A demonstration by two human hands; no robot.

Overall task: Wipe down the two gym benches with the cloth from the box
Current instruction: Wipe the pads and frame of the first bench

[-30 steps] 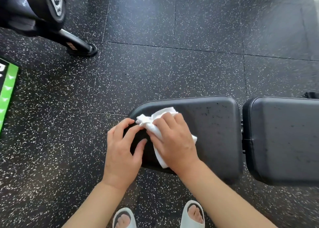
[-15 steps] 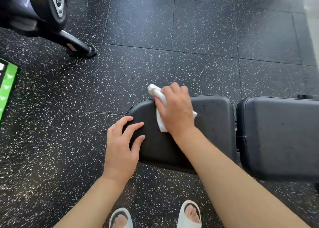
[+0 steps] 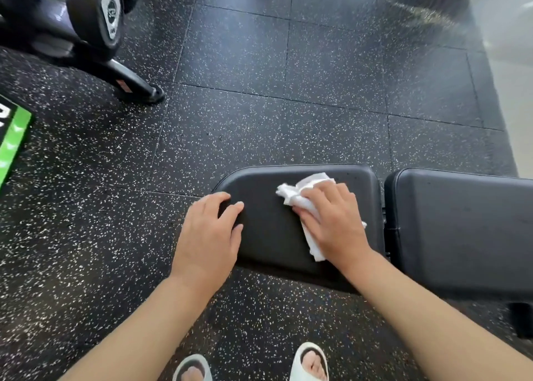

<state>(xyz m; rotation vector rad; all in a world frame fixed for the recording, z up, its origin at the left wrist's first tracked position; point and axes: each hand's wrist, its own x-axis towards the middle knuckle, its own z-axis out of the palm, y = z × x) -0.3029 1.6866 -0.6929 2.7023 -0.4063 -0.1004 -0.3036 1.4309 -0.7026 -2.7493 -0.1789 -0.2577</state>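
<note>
A black padded bench seat lies low in the middle of the view, with the longer black bench pad adjoining it on the right. My right hand grips a crumpled white cloth and presses it on the seat's right half. The cloth sticks out past my fingers and under my palm. My left hand rests on the seat's left end with its fingers spread flat on the pad.
Speckled black rubber floor tiles surround the bench. A dumbbell rack foot and a dumbbell stand at the far left. A green and black box lies at the left edge. My white slippers are below the bench.
My right hand has dragged the cloth from the seat's far left edge back toward me and to the right. The left hand stays on the seat's left end.
</note>
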